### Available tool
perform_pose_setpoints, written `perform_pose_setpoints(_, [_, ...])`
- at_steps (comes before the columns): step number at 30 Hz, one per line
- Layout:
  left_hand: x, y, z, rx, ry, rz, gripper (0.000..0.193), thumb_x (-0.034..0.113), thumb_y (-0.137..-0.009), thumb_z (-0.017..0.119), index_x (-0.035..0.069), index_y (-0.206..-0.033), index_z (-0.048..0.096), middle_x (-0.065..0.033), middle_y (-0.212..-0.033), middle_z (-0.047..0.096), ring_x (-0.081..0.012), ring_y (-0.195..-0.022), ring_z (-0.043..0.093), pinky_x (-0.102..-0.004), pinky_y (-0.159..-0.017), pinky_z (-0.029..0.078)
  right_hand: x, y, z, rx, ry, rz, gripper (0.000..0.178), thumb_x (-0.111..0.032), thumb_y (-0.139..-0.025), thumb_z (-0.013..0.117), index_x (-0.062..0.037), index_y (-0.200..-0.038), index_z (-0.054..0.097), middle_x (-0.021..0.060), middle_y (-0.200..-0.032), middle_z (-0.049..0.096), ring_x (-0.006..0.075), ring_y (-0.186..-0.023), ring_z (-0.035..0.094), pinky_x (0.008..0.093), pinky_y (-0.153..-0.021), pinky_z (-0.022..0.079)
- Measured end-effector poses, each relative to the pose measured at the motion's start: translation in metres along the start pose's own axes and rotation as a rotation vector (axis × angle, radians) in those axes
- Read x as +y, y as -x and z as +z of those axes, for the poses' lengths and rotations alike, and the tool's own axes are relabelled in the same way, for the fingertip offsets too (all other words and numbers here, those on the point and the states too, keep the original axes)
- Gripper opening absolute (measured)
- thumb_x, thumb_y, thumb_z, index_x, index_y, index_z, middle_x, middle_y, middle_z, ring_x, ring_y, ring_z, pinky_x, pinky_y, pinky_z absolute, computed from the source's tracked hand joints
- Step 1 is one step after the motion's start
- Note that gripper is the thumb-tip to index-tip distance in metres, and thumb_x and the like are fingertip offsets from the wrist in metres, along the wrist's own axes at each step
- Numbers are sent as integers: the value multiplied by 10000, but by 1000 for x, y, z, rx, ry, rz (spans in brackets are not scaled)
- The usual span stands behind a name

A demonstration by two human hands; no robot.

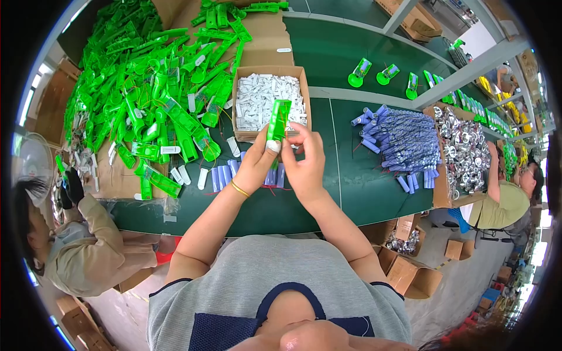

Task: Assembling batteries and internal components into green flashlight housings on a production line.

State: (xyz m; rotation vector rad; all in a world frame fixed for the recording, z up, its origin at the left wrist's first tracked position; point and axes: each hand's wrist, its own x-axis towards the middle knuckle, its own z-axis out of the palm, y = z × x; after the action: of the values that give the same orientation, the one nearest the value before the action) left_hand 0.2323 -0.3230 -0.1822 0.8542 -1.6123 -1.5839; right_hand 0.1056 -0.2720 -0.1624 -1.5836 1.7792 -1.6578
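Above the near edge of the green bench, my left hand [256,162] grips a bright green plastic casing [281,112], held roughly upright. A white covering wraps my left thumb. My right hand [305,162] is closed around the casing's lower right side with thumb and bent fingers; what the fingertips pinch is partly hidden. Below my hands lies a row of blue-purple battery cells [223,176] with red wires, partly covered by my wrists. Just beyond stands a cardboard box [308,108] full of small white plastic parts [260,93].
A big heap of green casings [132,76] covers the left. Wired battery cells [404,140] are piled at right, beside a box of shiny metal parts [462,149]. Green assemblies [359,73] stand across the bench. One co-worker [76,245] sits at left, another [506,196] at right.
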Motion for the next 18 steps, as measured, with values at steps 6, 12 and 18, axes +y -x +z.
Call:
perform_pose_setpoints(6, [-2, 7, 1, -14, 249, -82, 399, 170, -1030, 475, 9, -1392, 428, -53, -1143, 606, -127, -1061, 551, -282, -940, 448, 9, 15, 0, -101, 176, -263, 438, 34, -776, 700, -49, -1188, 576, 86, -840, 619, 289, -804, 577, 405, -739, 469])
perform_pose_setpoints(12, [-11, 1, -14, 45, 196, -109, 307, 77, -989, 475, 33, -1293, 477, -71, -1030, 624, -119, -864, 591, -283, -764, 514, 8, 8, -12, -207, -75, 71, 333, -11, -790, 722, -38, -1107, 622, 67, -843, 674, 275, -775, 616, 386, -680, 511])
perform_pose_setpoints(18, [-1, 2, -35, 121, 202, -162, 430, 18, -949, 479, 45, -1368, 389, -83, -990, 630, -135, -819, 596, -305, -719, 536, 44, 34, -11, -664, 539, 267, 290, -315, -800, 737, -39, -874, 688, 107, -875, 685, 301, -868, 658, 428, -741, 545])
